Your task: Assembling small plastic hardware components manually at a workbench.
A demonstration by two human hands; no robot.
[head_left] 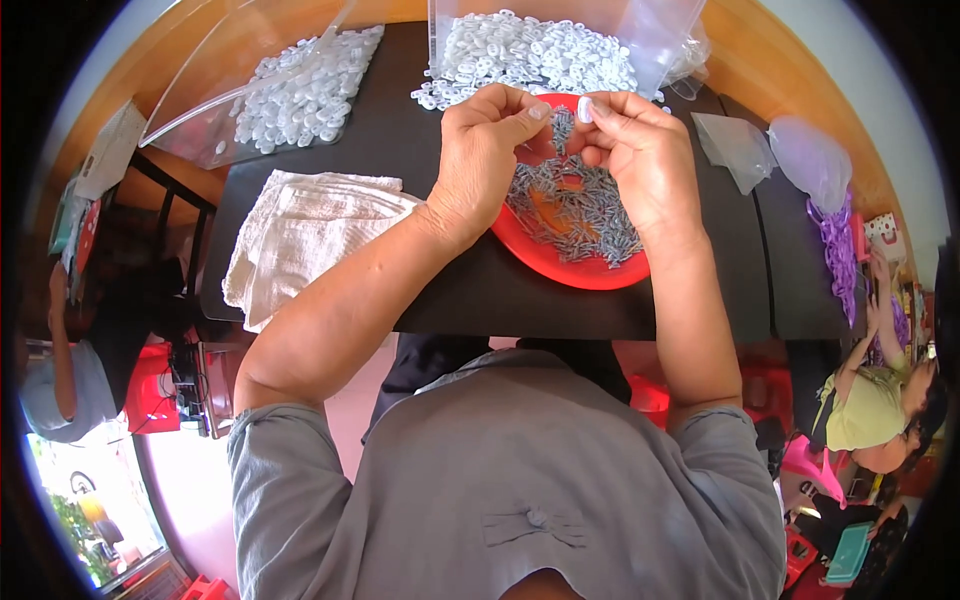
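My left hand (pixel 485 150) and my right hand (pixel 640 150) meet fingertip to fingertip above a red plate (pixel 560 262) heaped with small grey screws (pixel 575 205). My right hand pinches a small white ring-shaped piece (pixel 585 108) between thumb and forefinger. My left hand's fingers are pinched together just beside it; what they hold is too small to tell. Behind my hands lies a clear plastic bag spilling a pile of white ring pieces (pixel 540 55) onto the black table (pixel 420 150).
A second clear bag of white pieces (pixel 300 90) lies at the far left. A folded white towel (pixel 300 235) sits left of the plate. Crumpled clear bags (pixel 740 145) and purple pieces (pixel 838 250) lie right. Other people sit at left and right.
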